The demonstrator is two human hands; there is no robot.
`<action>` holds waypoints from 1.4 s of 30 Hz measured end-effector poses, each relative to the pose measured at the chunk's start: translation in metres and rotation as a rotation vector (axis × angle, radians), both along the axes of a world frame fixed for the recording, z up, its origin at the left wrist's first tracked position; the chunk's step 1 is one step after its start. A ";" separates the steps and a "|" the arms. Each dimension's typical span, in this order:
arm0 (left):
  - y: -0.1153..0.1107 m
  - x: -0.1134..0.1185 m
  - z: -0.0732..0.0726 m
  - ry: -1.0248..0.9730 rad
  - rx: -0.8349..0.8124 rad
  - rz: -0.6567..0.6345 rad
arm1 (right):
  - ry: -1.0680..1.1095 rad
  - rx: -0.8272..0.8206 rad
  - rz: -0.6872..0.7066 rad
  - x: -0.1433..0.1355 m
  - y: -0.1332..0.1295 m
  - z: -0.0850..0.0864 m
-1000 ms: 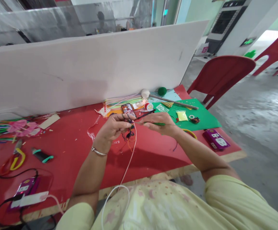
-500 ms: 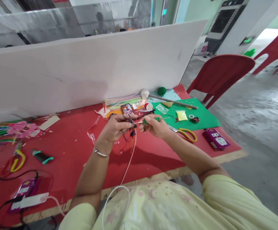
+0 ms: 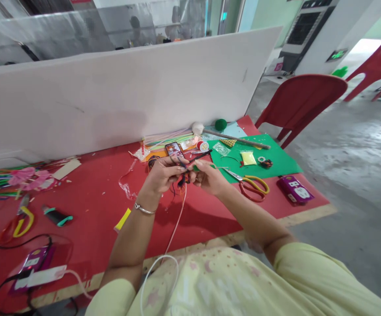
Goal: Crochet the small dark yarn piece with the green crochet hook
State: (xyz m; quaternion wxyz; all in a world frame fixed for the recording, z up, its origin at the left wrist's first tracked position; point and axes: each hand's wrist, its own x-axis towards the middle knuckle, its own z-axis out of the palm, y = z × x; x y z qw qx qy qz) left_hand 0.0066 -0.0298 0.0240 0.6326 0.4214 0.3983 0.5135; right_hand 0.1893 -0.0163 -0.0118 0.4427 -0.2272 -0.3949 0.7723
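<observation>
Red tabletop (image 3: 88, 206) filled the lower left of the frame, and just above centre the left hand (image 3: 162, 174) and right hand (image 3: 210, 177) met over it, fingertips pinched together on a small dark bundle of threads (image 3: 182, 180) with a green piece (image 3: 197, 167) at the right fingers. That bundle looked only part-made, loose ends hanging below it. Farther off, right of centre, yellow-handled scissors (image 3: 254, 186) lay untouched beside green felt (image 3: 275, 160), before the white board (image 3: 127, 92).
</observation>
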 end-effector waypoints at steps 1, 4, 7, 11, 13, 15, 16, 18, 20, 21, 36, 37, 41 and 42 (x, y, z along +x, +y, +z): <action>0.001 0.001 -0.001 -0.019 -0.007 0.012 | 0.008 -0.002 -0.021 -0.001 -0.001 0.001; 0.003 0.004 -0.003 -0.045 -0.009 0.078 | 0.019 -0.018 -0.094 -0.004 -0.003 0.005; 0.002 0.005 -0.004 -0.015 -0.001 0.107 | 0.028 -0.044 -0.151 -0.007 -0.002 0.003; -0.001 0.006 -0.007 0.009 0.017 0.107 | 0.008 -0.019 -0.202 -0.011 0.000 -0.003; -0.002 0.007 -0.010 0.023 0.031 0.119 | -0.028 0.013 -0.225 -0.012 0.000 -0.005; -0.003 0.009 -0.012 0.074 0.078 0.166 | -0.074 0.052 -0.258 -0.012 0.000 -0.005; -0.003 0.011 -0.013 0.116 0.122 0.209 | -0.096 0.073 -0.283 -0.013 0.000 -0.005; -0.004 0.015 -0.014 0.229 0.235 0.322 | -0.124 0.106 -0.352 -0.017 -0.002 -0.004; -0.005 0.022 -0.017 0.343 0.340 0.449 | -0.115 0.122 -0.439 -0.025 -0.003 -0.004; -0.006 0.026 -0.018 0.383 0.374 0.508 | -0.098 0.127 -0.481 -0.030 -0.004 -0.005; -0.010 -0.003 0.000 -0.142 -0.096 0.003 | -0.163 0.430 -0.374 -0.013 0.010 -0.021; -0.011 -0.005 0.001 -0.148 -0.108 -0.017 | -0.191 0.480 -0.368 -0.009 0.011 -0.019; -0.011 -0.006 0.001 -0.163 -0.122 -0.045 | -0.296 0.685 -0.337 0.007 0.015 -0.013; -0.010 -0.007 0.001 -0.165 -0.120 -0.046 | -0.317 0.737 -0.328 0.010 0.017 -0.011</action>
